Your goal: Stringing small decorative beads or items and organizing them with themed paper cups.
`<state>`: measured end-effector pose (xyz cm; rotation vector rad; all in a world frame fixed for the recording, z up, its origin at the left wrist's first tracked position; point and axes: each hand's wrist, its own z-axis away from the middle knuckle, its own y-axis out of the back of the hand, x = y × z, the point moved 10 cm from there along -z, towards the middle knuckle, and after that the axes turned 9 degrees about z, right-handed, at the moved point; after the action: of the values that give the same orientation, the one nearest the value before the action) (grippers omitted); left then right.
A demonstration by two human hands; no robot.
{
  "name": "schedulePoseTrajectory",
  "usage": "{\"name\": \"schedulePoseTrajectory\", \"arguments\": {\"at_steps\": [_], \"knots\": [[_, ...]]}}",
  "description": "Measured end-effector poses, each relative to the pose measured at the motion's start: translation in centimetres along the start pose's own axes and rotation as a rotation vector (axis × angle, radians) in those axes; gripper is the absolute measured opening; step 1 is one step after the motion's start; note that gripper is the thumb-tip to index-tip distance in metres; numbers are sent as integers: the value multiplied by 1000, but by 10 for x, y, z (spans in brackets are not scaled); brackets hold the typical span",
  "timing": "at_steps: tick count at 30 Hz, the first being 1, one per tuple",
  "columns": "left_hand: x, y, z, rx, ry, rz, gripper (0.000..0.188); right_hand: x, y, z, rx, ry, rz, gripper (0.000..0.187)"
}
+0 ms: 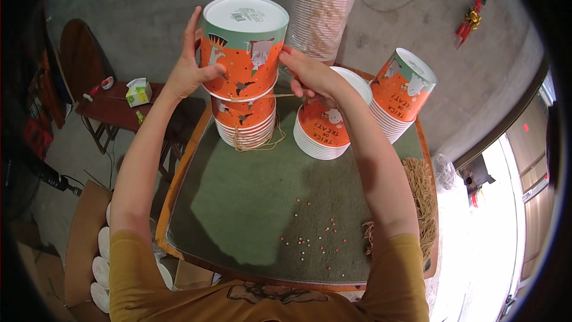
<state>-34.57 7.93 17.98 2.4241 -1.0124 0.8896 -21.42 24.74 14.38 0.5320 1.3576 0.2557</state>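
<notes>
An upside-down orange paper bucket (pixel 241 62) with a green band and a white base sits over a stack of matching buckets (pixel 244 128) at the table's far left. My left hand (pixel 193 71) grips its left side, thumb across the front. My right hand (pixel 310 76) is closed against its right side, the lower fingers curled. A thin twine (pixel 262 143) hangs around the lower stack, and a strand of it reaches toward my right hand. Behind my right forearm stands another bucket stack (pixel 322 122), with a taller stack (pixel 405 89) to its right.
The green-topped table (pixel 238 203) has a wooden rim. Small orange and white beads (pixel 310 241) lie scattered near its front. A bundle of tan twine (pixel 420 203) lies along the right edge. A tall wrapped stack of white cups or buckets (pixel 322 12) rises behind. An open carton (pixel 83 232) stands at lower left.
</notes>
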Motion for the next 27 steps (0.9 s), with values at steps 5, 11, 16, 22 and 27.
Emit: {"name": "schedulePoseTrajectory", "arguments": {"at_steps": [5, 11, 16, 22, 27], "knots": [[-8, 6, 2, 4, 0, -71, 132, -4, 3, -2, -9, -11, 129, 59], [-24, 6, 13, 16, 14, -123, 132, 10, -2, -13, 36, 9, 65, 60], [-46, 8, 30, 4, 87, -95, 136, 35, -13, -29, 29, 49, 78, 64], [-64, 7, 49, 14, 159, -80, 138, 54, -25, -33, 23, 29, 46, 64], [-72, 5, 58, 30, 194, -62, 137, 61, -33, -35, 4, 13, 41, 66]]}}
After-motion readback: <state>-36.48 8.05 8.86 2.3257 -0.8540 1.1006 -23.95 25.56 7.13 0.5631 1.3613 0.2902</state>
